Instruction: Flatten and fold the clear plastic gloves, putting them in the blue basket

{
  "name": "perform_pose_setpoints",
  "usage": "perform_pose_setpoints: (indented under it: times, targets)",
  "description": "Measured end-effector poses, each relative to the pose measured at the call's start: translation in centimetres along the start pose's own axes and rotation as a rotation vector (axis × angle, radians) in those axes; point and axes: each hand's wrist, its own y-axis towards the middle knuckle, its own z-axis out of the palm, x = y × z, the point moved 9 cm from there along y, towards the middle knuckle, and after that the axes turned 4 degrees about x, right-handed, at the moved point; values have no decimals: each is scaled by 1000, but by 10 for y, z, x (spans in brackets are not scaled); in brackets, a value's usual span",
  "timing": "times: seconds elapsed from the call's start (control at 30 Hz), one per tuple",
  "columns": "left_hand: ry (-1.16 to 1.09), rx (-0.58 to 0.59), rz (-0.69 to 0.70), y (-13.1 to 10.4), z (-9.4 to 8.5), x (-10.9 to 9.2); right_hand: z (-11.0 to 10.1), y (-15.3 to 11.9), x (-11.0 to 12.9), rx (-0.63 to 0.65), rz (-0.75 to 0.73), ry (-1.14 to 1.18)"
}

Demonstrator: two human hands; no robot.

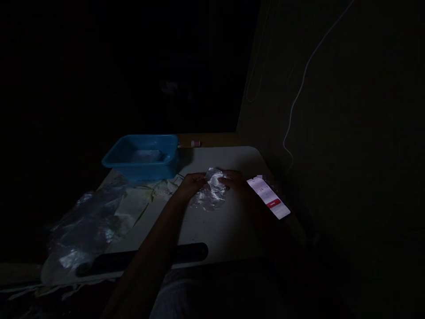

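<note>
Clear plastic film (pixel 212 195), right there at the centre of the frame, was in both hands! And nearest of all, bottom left to centre, lay a smooth black bar (pixel 191 253) with a rounded end, along the near edge of the whitish tabletop (pixel 215 237). Lower left, a glossy, wrinkled heap of clear plastic (pixel 86 221) caught the faint light. On to the middle: the left hand (pixel 190 186) was nearly closed, fingertips on the film, and the right hand (pixel 235 179) pinched its upper right side, thumb forward. The step looked like handling the crumpled sheet; thin, slippery stuff, seeming to call for light, precise fingertips. Right of centre, a flat phone (pixel 270 199) glowed beside the right forearm. Beyond, upper left of centre, stood a blue plastic basin (pixel 146 172), rectangular, round-cornered, and behind it, to the right, a small pinkish cylinder (pixel 195 143).
</note>
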Motion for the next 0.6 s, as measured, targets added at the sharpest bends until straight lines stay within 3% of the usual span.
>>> perform_pose_setpoints:
  times: [0.2, 0.27, 0.37, 0.53, 0.6]
  targets:
    - [-48, -7, 20, 0, -4, -1, -28, -103, -11, 55, -32, 58]
    - [-49, -45, 34, 1, -6, -2, -30, -118, -17, 69, -28, 64]
    - [-81, -102, 59, 0, -9, -4, -22, -98, -18, 99, -22, 62]
    - [-118, -86, 52, 0, -6, -5, 2, -4, -7, 78, 56, -44]
    - [-116, -79, 40, 0, -5, -5, 4, 18, -5, 42, 94, -83]
